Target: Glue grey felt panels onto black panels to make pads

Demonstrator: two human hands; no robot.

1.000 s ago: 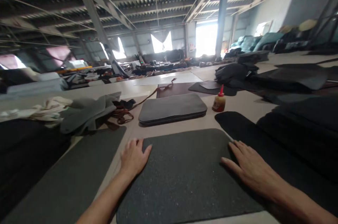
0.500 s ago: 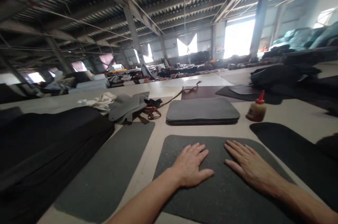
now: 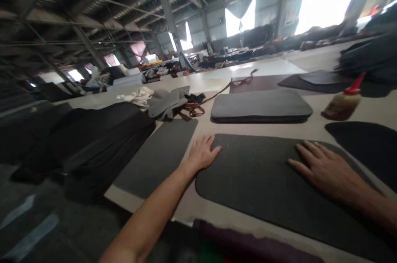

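Note:
A dark grey sheet with rounded corners [image 3: 248,172] lies flat on the pale table [image 3: 198,209]. My left hand [image 3: 203,152] rests at its upper left edge, fingers spread and holding nothing. On the right part of the same sheet lies my right hand [image 3: 325,168], palm down with its fingers apart. Behind the sheet is a neat stack of grey pieces [image 3: 260,105]. A bottle with a red nozzle [image 3: 343,104] stands to the right of the stack and appears tilted.
Another grey sheet [image 3: 158,155] lies to the left, beside draped black material [image 3: 102,130]. Grey scraps and brown strips [image 3: 169,104] sit behind it. A black piece [image 3: 369,143] is on the right. The table's front edge runs below the sheet.
The view has turned left and down. My left hand has moved out to the sheet's left edge, and my hands are farther apart.

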